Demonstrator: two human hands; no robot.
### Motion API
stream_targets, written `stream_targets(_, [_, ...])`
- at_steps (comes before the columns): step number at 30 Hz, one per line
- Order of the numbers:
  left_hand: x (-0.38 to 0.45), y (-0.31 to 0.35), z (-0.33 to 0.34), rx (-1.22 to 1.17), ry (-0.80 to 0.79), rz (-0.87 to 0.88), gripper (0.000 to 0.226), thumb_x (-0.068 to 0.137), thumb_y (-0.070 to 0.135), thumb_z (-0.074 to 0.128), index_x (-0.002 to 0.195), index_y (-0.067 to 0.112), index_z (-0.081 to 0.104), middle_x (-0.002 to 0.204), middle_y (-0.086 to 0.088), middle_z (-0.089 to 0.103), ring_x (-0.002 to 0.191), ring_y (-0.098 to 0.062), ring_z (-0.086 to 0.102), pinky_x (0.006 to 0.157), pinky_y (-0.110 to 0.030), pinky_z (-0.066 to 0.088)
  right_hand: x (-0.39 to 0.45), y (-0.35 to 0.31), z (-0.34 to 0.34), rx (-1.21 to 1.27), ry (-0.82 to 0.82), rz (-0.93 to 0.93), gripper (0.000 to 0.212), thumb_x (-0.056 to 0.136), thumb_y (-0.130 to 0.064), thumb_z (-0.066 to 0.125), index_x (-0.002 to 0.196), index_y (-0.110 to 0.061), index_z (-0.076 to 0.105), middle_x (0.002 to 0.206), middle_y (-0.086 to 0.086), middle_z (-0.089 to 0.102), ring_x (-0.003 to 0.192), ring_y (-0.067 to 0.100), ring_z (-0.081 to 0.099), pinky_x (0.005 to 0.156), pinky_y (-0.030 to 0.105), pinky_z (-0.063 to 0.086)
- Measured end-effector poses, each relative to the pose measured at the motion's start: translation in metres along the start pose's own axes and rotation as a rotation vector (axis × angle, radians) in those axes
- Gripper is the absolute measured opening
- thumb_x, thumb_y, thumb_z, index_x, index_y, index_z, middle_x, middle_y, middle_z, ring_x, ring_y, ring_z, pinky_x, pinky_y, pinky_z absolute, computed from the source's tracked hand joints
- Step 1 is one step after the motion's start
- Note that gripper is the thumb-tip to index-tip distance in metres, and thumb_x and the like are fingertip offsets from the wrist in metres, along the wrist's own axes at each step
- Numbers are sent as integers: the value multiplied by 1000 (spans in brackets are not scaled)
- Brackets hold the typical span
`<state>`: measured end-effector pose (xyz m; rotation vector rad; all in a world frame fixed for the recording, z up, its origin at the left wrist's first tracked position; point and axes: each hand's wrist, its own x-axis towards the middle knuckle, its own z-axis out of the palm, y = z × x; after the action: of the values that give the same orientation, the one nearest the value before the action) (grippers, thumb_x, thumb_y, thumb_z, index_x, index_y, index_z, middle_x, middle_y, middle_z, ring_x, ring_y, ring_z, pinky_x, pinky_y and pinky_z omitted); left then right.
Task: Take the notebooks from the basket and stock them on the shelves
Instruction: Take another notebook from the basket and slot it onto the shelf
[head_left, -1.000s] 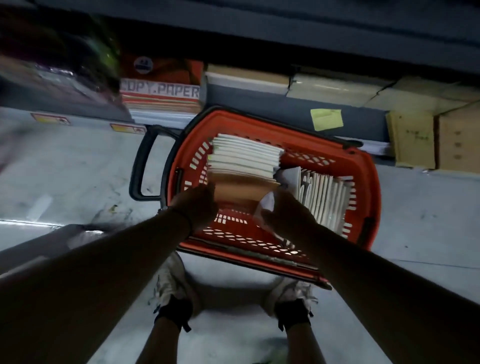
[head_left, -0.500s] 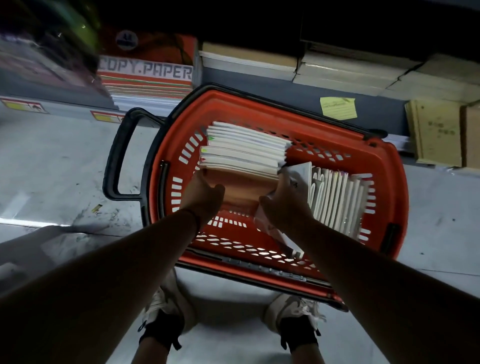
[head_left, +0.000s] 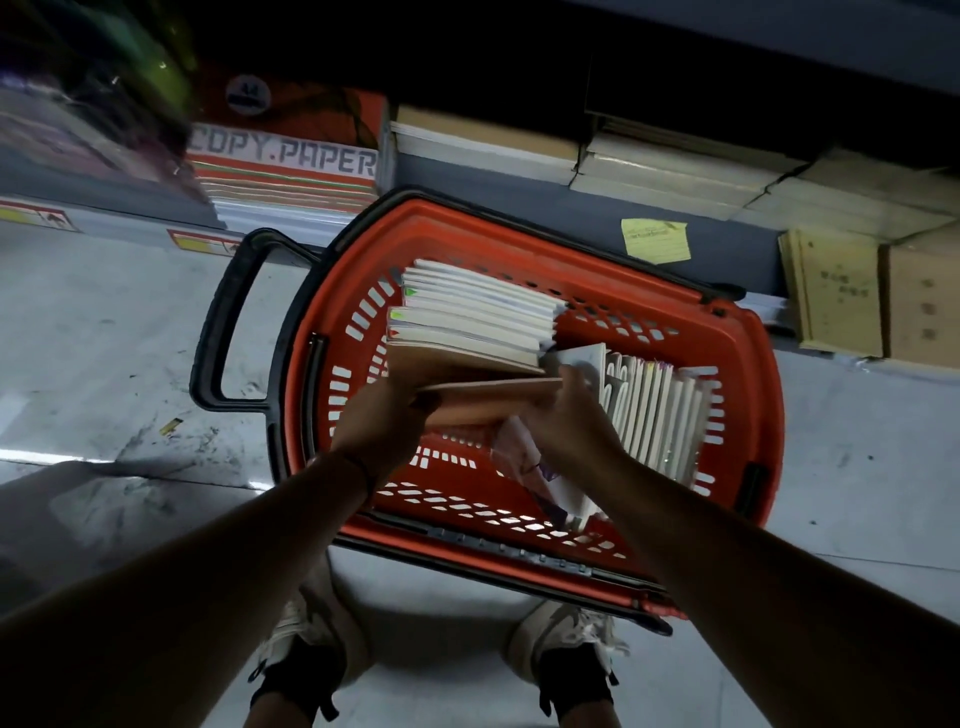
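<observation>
A red plastic basket (head_left: 587, 260) with a black handle (head_left: 218, 338) stands on the floor below me. Inside it, a stack of notebooks (head_left: 478, 312) with white page edges leans at the left, and a row of upright notebooks (head_left: 660, 410) fills the right side. My left hand (head_left: 379, 421) and my right hand (head_left: 571, 421) both grip a brown-covered notebook (head_left: 488, 400) at the near end of the stack, tilting it away from the others. A loose white notebook (head_left: 540, 478) lies under my right wrist.
The bottom shelf holds a red copy paper ream (head_left: 291, 156), flat stacks of brown-covered notebooks (head_left: 675, 166) and cardboard boxes (head_left: 914, 306) at the right. A yellow sticky note (head_left: 655, 240) hangs on the shelf front. My two shoes (head_left: 566, 639) stand just behind the basket on the grey floor.
The view has moved closer to the basket. Both hands have pulled the brown notebook's top edge away from the leaning stack and raised it a little.
</observation>
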<state>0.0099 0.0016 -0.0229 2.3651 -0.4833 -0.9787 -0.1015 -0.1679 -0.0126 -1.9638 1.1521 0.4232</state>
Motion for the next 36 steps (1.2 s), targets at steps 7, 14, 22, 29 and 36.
stream_targets(7, [-56, 18, -63, -266, -51, -42, 11, 98, 33, 60, 95, 32, 71, 67, 9, 68, 60, 0, 64, 53, -11, 44, -21, -29, -68, 26, -143, -116, 15, 84, -21, 74, 97, -22, 67, 84, -7, 67, 80, 13, 65, 65, 25, 45])
stream_targets(14, [-110, 70, -128, -595, 17, 31, 24, 95, 27, 64, 117, 19, 69, 103, 6, 76, 97, -9, 72, 77, -23, 59, -102, -87, -136, 353, -135, -153, 15, 88, -19, 73, 100, -27, 68, 96, -10, 72, 90, 7, 66, 71, 21, 47])
stream_targets(22, [-189, 146, -203, -625, -9, 95, 27, 96, 31, 62, 122, 28, 65, 116, 9, 71, 110, -10, 65, 93, -30, 54, -219, -157, -222, 455, -19, -207, 9, 89, -25, 71, 97, -26, 69, 100, -5, 73, 98, 17, 67, 90, 44, 54])
stream_targets(29, [-254, 207, -250, -555, -169, 165, 35, 97, 25, 64, 131, 27, 60, 120, 13, 68, 113, -2, 61, 87, -14, 51, -320, -199, -303, 554, 52, -269, 12, 93, -22, 67, 105, -25, 69, 103, -11, 74, 97, 5, 67, 91, 31, 50])
stream_targets(36, [-302, 262, -267, -572, -209, 163, 23, 99, 21, 60, 119, 28, 67, 116, 16, 71, 109, -6, 66, 91, -25, 53, -376, -213, -367, 802, 168, -217, 16, 93, -20, 66, 107, -15, 69, 101, -1, 76, 93, 13, 71, 76, 29, 53])
